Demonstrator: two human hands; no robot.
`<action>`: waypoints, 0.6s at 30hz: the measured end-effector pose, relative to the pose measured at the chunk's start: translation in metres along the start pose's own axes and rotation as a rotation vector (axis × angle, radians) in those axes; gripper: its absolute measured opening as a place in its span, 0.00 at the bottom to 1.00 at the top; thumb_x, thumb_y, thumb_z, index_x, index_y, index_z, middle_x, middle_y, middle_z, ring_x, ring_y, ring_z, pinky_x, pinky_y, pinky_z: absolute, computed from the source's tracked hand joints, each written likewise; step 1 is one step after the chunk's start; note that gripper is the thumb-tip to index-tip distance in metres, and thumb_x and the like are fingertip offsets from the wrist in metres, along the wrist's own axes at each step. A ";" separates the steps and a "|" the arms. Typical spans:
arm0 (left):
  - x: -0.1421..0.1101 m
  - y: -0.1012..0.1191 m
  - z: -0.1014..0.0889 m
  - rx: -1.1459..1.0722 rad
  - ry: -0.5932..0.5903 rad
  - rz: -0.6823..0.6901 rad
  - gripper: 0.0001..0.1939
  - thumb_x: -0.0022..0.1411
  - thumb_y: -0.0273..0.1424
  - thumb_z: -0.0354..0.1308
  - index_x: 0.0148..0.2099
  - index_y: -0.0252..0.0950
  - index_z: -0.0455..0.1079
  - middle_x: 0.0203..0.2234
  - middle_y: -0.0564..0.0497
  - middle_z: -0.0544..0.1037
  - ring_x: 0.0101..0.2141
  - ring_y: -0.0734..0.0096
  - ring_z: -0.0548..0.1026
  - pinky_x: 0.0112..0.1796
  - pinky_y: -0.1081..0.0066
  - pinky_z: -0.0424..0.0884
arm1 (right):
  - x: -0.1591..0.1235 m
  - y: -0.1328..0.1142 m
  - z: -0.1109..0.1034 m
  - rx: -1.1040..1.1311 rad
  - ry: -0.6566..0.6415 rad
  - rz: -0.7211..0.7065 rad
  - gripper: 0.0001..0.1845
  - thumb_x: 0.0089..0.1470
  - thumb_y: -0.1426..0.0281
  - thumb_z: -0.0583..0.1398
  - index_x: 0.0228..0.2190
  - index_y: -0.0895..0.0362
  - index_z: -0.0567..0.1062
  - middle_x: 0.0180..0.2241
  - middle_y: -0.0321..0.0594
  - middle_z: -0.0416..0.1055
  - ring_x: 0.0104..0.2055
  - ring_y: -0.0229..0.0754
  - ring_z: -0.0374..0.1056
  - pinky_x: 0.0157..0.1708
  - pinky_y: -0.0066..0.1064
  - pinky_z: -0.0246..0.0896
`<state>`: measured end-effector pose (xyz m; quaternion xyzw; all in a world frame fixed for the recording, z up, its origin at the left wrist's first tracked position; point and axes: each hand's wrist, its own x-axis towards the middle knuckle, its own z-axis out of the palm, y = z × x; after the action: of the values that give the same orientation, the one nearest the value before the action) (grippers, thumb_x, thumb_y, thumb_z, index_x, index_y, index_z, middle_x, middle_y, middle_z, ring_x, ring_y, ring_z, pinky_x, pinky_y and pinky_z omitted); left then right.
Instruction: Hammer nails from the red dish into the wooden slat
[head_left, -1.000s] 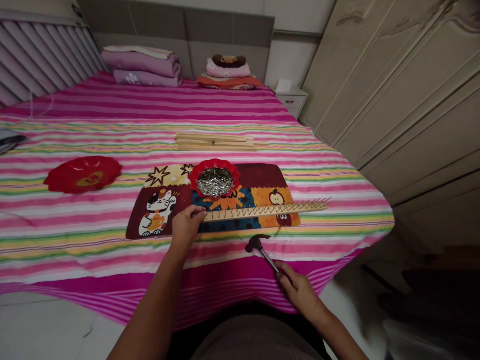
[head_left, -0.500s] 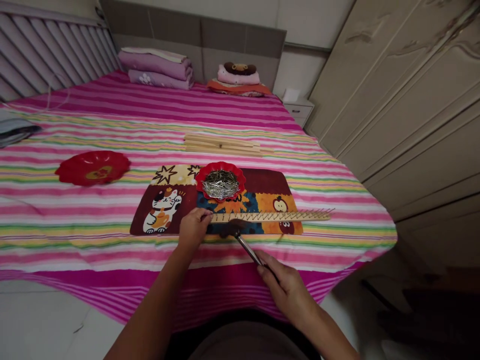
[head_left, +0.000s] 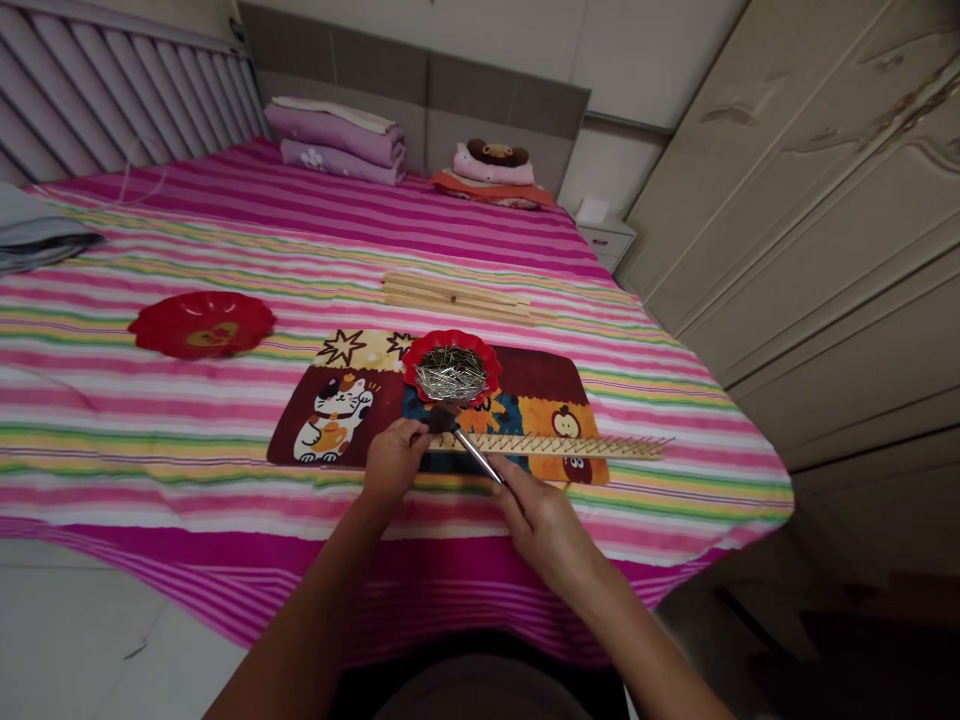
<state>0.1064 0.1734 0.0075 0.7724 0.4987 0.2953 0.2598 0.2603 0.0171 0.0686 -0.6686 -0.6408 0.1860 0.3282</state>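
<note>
A wooden strip (head_left: 630, 453), studded with upright and leaning nails, lies across a mat (head_left: 289, 440) on the bed (head_left: 675, 500), near a red bowl (head_left: 493, 372). It looks light, stiff and prickly, best taken by its edges. The left hand (head_left: 393, 462) has its grip drawn together at the left end; whether it pinches a nail, I cannot tell. The right hand's (head_left: 551, 525) grip is closed around the handle of a hammer (head_left: 477, 455), likely head-heavy.

A dark brownish-grey top (head_left: 480, 690), black clothing (head_left: 367, 690) beside it, bare forearms (head_left: 322, 585)
</note>
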 end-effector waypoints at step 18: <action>0.066 0.026 -0.017 0.256 0.114 0.063 0.10 0.54 0.33 0.53 0.34 0.38 0.75 0.33 0.46 0.76 0.37 0.62 0.72 0.40 0.67 0.65 | -0.117 0.111 0.036 0.520 -0.152 0.529 0.23 0.56 0.57 0.50 0.46 0.59 0.70 0.16 0.27 0.56 0.17 0.35 0.55 0.18 0.25 0.52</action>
<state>0.1320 0.2266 0.0504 0.7966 0.5216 0.2806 0.1210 0.3045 -0.0865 -0.0528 -0.6897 -0.3998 0.4698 0.3791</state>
